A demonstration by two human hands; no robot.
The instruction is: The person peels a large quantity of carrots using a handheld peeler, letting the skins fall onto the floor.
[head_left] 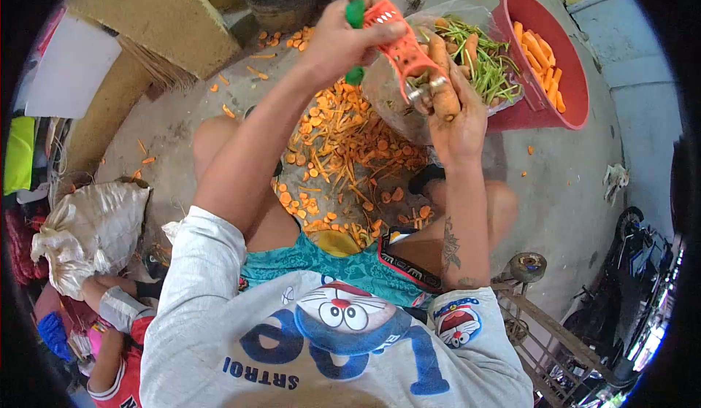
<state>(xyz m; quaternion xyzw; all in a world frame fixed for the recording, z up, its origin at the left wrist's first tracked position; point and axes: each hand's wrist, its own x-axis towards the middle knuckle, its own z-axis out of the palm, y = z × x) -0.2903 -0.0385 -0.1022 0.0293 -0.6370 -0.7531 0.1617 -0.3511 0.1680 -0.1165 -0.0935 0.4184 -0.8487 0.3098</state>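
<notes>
My left hand is closed around a red-orange peeler with a slotted body. A green-handled knife is held in the same hand, its blade pointing up past the top of the view. My right hand grips an unpeeled carrot from below and behind. The peeler's metal end is right at the carrot's side. Beyond the hands, a clear plastic bag holds more carrots and green stems.
A red bucket of peeled carrots lies tilted at the right. Carrot peelings and cut ends cover the floor between my legs. A dark bin stands at the back; a white sack and another person are at left.
</notes>
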